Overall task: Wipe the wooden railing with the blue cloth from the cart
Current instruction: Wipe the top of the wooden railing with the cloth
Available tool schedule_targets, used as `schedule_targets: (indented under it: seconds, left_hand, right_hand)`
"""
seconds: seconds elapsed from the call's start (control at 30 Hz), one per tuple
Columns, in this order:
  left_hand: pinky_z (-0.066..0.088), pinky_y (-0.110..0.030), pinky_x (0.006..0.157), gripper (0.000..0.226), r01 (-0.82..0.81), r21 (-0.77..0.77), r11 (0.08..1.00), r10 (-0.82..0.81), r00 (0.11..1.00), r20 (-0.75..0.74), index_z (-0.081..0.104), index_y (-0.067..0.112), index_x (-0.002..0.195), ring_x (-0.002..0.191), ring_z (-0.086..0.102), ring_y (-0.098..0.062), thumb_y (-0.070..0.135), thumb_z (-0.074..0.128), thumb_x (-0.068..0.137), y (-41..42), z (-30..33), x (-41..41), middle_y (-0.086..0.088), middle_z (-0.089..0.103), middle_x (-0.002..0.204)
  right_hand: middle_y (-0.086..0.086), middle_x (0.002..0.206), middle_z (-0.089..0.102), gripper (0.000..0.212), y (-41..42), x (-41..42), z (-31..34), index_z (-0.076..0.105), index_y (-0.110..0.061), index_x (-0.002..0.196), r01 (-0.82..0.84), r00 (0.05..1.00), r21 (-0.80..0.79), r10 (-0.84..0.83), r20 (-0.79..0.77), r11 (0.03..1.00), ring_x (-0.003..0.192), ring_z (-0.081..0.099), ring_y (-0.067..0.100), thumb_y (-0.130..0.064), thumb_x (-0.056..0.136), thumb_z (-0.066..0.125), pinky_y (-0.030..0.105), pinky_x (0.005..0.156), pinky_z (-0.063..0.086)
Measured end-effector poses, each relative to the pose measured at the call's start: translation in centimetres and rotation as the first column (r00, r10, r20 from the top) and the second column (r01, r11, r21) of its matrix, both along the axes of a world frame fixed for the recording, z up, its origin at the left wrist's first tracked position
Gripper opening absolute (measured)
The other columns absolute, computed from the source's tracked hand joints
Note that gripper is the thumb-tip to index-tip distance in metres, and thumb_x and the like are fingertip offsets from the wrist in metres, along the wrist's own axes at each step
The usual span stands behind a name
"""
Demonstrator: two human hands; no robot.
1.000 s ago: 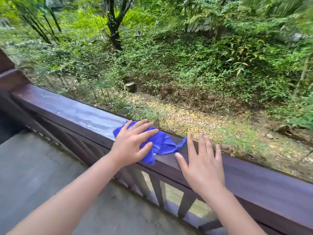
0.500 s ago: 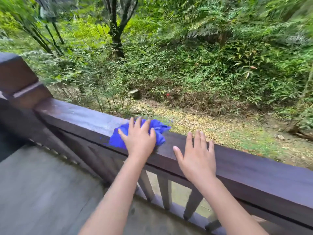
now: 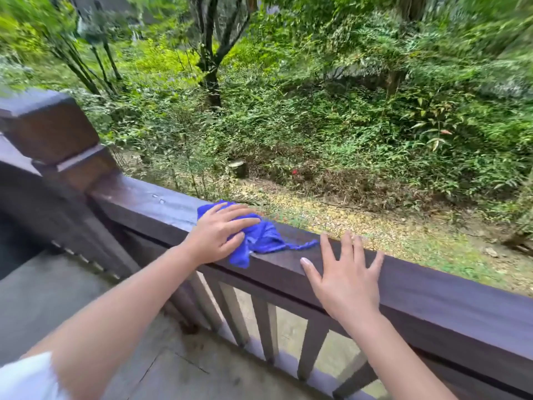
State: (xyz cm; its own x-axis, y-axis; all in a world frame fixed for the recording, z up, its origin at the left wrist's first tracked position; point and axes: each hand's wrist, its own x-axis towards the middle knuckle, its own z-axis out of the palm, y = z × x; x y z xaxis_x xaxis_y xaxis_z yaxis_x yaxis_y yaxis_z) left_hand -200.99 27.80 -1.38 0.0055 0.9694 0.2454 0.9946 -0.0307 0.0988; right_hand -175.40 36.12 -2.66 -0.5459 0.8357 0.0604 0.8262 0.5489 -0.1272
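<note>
A dark brown wooden railing (image 3: 450, 287) runs from the upper left to the lower right. On its top lies a crumpled blue cloth (image 3: 265, 238), part of it hanging over the near edge. My left hand (image 3: 219, 232) presses down on the cloth's left half, fingers spread over it and thumb curled on the fabric. My right hand (image 3: 346, 278) rests flat on the bare rail just right of the cloth, fingers apart, holding nothing. The cart is out of view.
A thick square wooden post (image 3: 49, 131) ends the railing at the left. Slim balusters (image 3: 265, 327) stand under the rail. A grey concrete floor (image 3: 57, 298) lies on my side. Beyond the rail the ground drops to leaf litter, bushes and trees.
The view has swung left, bringing the post into sight. My left hand has slid the cloth along the rail, its tail now trailing toward my right hand, which stays flat on the rail.
</note>
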Motion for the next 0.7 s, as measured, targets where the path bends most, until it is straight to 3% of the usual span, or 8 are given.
schedule_targets:
  seconds: [0.13,0.23,0.3,0.33,0.43,0.57,0.7]
  left_hand:
    - [0.034,-0.048,0.107,0.042,-0.255,0.114,0.960,0.245,0.965,0.090,0.058,0.024,0.123,0.131,0.044,-0.020,0.030,0.035,0.088,-1.0,-0.7,-5.2,-0.002,0.055,0.135]
    - [0.019,-0.054,0.114,0.036,-0.623,0.078,0.779,0.600,0.775,0.196,0.053,0.030,0.125,0.138,0.030,-0.016,0.029,0.042,0.091,0.3,-0.9,-4.2,0.000,0.046,0.143]
    - [0.009,-0.059,0.112,0.041,-0.746,0.001,0.666,0.729,0.652,0.205,0.046,0.034,0.129,0.142,0.020,-0.019,0.035,0.043,0.089,1.2,-1.1,-2.1,-0.002,0.036,0.149]
    - [0.008,-0.061,0.111,0.044,-0.758,-0.017,0.652,0.747,0.638,0.187,0.043,0.036,0.132,0.143,0.017,-0.021,0.039,0.043,0.087,1.5,-1.2,-1.0,-0.003,0.032,0.152]
    - [0.009,-0.066,0.108,0.047,-0.671,0.018,0.741,0.666,0.738,0.110,0.038,0.041,0.133,0.143,0.014,-0.023,0.045,0.042,0.087,0.9,-1.9,1.3,-0.003,0.027,0.154]
    - [0.007,-0.072,0.107,0.045,-0.395,0.062,0.917,0.394,0.919,0.036,0.046,0.038,0.130,0.145,0.008,-0.013,0.042,0.035,0.087,-0.9,-1.5,-0.9,0.000,0.024,0.155]
    - [0.006,-0.077,0.098,0.041,-0.225,0.083,0.971,0.237,0.956,-0.172,0.060,0.031,0.118,0.140,0.012,-0.027,0.035,0.037,0.084,-2.4,-0.8,-5.9,-0.008,0.033,0.151]
  right_hand:
    - [0.012,0.157,0.004,0.073,0.0,-2.2,-0.1,0.000,-0.028,0.145,-0.027,1.000,-0.031,0.027,0.001,0.999,0.145,-0.004,0.028,-0.067,0.083,0.007,0.065,0.109,-0.003]
    - [0.012,0.157,0.005,0.073,0.0,-4.1,-0.1,0.001,-0.027,0.145,-0.058,0.998,-0.043,0.058,-0.004,0.997,0.144,-0.003,0.029,-0.066,0.084,0.008,0.064,0.110,-0.002]
    - [0.011,0.157,0.005,0.073,-0.2,-5.9,0.0,0.001,-0.026,0.145,-0.089,0.996,-0.051,0.089,-0.005,0.995,0.144,-0.002,0.029,-0.066,0.084,0.009,0.065,0.109,0.000]
    - [0.011,0.157,0.005,0.073,-0.3,-6.8,0.0,0.001,-0.026,0.145,-0.107,0.994,-0.054,0.107,-0.005,0.993,0.144,-0.002,0.029,-0.066,0.084,0.009,0.065,0.109,0.001]
    - [0.010,0.157,0.006,0.073,-0.4,-9.6,0.1,0.002,-0.025,0.145,-0.173,0.985,-0.058,0.173,-0.009,0.983,0.145,0.000,0.026,-0.066,0.085,0.012,0.064,0.109,0.004]
    - [0.010,0.157,0.008,0.077,-0.9,-12.7,-0.2,0.001,-0.021,0.145,-0.250,0.968,-0.030,0.249,-0.036,0.968,0.145,0.001,0.024,-0.066,0.083,0.014,0.061,0.111,0.005]
    - [0.013,0.157,0.006,0.081,-1.5,-15.5,-0.4,-0.003,-0.020,0.145,-0.306,0.952,-0.022,0.305,-0.040,0.952,0.145,0.001,0.026,-0.068,0.082,0.012,0.060,0.111,0.006]
